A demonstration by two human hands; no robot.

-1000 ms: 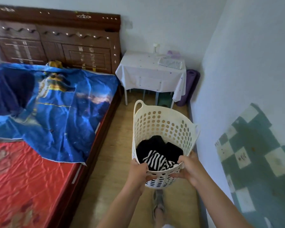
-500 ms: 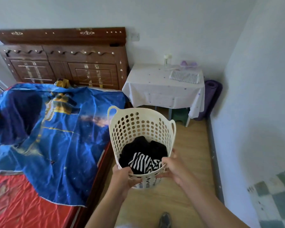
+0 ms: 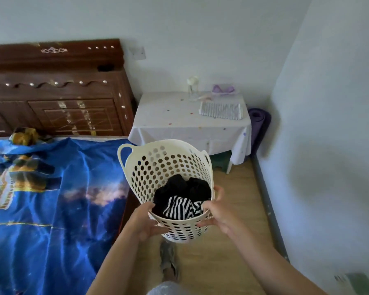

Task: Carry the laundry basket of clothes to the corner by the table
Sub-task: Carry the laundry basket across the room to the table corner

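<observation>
gripping basket point(image 3: 168, 165) rim – left hand point(image 3: 146, 223), right hand point(image 3: 218, 213)

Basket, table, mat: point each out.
basket point(image 3: 158, 167), head view, far inner wall.
table point(image 3: 168, 116), head view, bare cloth top.
mat point(image 3: 259, 120), head view, upper end of the roll.
</observation>
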